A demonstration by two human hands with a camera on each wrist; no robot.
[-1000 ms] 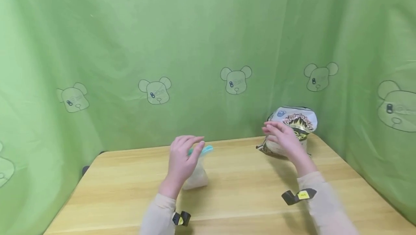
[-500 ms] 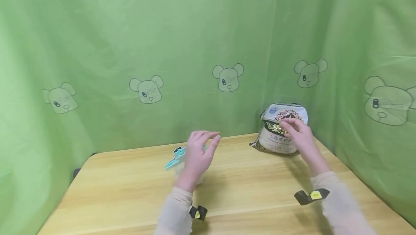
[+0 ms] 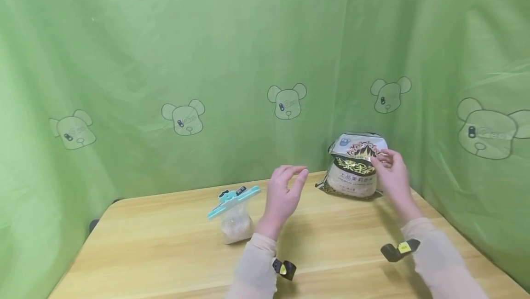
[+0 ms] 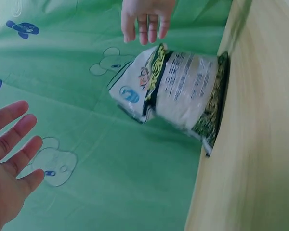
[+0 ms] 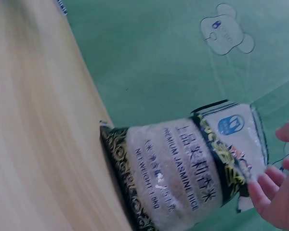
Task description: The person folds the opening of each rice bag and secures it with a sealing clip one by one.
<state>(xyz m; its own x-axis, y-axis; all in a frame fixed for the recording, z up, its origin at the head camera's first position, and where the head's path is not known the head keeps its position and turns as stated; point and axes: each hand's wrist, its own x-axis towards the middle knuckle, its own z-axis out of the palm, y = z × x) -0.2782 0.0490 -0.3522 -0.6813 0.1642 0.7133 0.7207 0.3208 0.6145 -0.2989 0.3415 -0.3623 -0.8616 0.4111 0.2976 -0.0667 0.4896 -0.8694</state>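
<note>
A bag of jasmine rice stands upright at the back right of the table, its top folded over. My right hand is beside the bag's upper right side, fingers relaxed, and overlaps its edge in the head view. In the right wrist view the fingertips are close to the folded top. My left hand hovers over the table left of the rice bag, fingers spread and holding nothing. Left of it stands a small clear bag with pale contents, a teal sealing clip across its top.
The wooden table backs onto a green curtain printed with bear heads, which also runs along the right side. Black bands with yellow labels are on both wrists.
My left hand has moved right, away from in front of the small clipped bag, which now shows fully. My right hand has shifted from in front of the rice bag to its right side.
</note>
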